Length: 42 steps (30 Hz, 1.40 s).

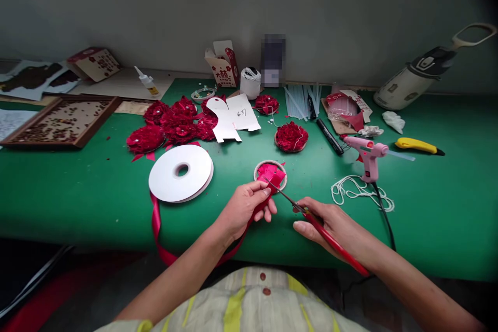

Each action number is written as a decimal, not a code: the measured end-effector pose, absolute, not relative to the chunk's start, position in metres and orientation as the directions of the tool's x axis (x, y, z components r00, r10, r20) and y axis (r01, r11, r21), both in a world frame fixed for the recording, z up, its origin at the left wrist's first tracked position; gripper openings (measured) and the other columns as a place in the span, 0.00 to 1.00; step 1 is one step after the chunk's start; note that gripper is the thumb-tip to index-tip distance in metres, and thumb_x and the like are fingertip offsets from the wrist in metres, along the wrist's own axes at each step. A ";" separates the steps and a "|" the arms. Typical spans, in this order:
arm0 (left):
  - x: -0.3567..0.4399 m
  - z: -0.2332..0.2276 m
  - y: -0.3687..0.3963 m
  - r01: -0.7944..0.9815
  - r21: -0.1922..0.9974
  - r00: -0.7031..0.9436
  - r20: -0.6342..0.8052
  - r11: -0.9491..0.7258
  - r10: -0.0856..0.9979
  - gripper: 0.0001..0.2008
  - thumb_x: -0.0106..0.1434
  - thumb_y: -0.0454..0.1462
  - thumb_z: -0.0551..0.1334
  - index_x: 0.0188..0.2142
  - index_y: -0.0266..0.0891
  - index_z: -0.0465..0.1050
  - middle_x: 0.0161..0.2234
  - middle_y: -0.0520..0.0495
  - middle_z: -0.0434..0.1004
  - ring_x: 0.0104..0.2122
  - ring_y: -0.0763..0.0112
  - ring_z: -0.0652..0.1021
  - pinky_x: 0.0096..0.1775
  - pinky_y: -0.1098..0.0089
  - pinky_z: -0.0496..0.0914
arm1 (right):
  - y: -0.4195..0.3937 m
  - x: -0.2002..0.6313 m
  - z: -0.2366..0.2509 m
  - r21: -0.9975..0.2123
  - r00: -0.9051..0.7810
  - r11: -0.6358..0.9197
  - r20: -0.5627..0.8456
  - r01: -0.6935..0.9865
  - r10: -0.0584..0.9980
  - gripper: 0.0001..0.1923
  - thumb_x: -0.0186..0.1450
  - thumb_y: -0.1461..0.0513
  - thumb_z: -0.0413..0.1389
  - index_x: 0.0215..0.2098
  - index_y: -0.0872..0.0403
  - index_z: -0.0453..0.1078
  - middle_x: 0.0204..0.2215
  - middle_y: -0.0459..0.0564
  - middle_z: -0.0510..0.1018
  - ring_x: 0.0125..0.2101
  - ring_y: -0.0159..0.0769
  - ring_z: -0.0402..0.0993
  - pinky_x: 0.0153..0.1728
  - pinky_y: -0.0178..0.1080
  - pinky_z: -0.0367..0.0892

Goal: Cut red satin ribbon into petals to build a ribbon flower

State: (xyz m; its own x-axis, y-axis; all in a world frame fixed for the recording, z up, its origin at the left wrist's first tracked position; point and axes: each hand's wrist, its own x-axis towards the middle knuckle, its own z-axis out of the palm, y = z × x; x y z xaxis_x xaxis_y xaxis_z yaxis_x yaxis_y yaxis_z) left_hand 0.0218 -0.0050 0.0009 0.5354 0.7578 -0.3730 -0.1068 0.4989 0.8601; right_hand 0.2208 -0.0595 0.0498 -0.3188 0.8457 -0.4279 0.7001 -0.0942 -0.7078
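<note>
Left hand (pixel 246 206) pinches glossy red ribbon (pixel 157 228), fingers curled shut. Right hand (pixel 330 223) closed on red-handled scissors (pixel 311 216); thin blades, seemingly slightly parted, reach the ribbon end. Just beyond the fingertips: round ring of pink cut squares (pixel 271 173). Left of the hands: flat white spool (pixel 181 172).

Spool (pixel 181 172) left, glue gun (pixel 368 158) right

Both bare forearms reach forward from the bottom edge, converging toward the middle. The left hand (pixel 247 208) lies knuckles up, its fingers curled down and thumb pressed against them in a pinch. The right hand (pixel 330 225) lies just beside it (the two apart, not touching), fingers folded in a closed grip, thumb extended leftward.
</note>
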 end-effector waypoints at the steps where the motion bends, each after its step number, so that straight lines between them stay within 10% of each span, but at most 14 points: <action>1: 0.022 0.001 -0.005 -0.109 0.859 0.535 -0.374 0.500 0.758 0.10 0.63 0.41 0.55 0.33 0.35 0.65 0.24 0.47 0.73 0.18 0.80 0.70 0.18 0.79 0.53 | -0.059 0.221 0.049 -0.708 -0.319 -0.097 -0.431 0.699 0.844 0.19 0.63 0.46 0.46 0.40 0.51 0.63 0.20 0.39 0.56 0.22 0.29 0.51 0.23 0.31 0.52; 34: 0.016 0.002 0.006 -0.063 0.784 0.547 -0.491 0.618 0.678 0.09 0.61 0.40 0.56 0.33 0.35 0.66 0.21 0.48 0.72 0.16 0.80 0.68 0.16 0.78 0.49 | -0.047 0.232 0.024 -0.660 -0.247 -0.070 -0.375 0.748 0.893 0.20 0.60 0.47 0.50 0.32 0.55 0.70 0.16 0.42 0.64 0.18 0.28 0.54 0.20 0.31 0.53; 42: -0.007 0.012 -0.008 -0.111 0.779 0.498 -0.494 0.617 0.713 0.04 0.60 0.35 0.57 0.34 0.35 0.66 0.27 0.46 0.75 0.22 0.78 0.71 0.24 0.77 0.62 | -0.040 0.236 0.017 -0.633 -0.219 -0.059 -0.352 0.772 0.910 0.18 0.61 0.48 0.50 0.34 0.54 0.69 0.19 0.43 0.69 0.19 0.30 0.62 0.21 0.32 0.55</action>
State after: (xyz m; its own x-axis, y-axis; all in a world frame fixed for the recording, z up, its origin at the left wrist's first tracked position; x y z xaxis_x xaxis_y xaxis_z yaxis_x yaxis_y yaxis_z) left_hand -0.0070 -0.0081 0.0122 0.4976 0.7131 -0.4938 -0.1115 0.6171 0.7789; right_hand 0.2361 -0.0399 0.0174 -0.2192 0.9098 -0.3525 0.7721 -0.0592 -0.6328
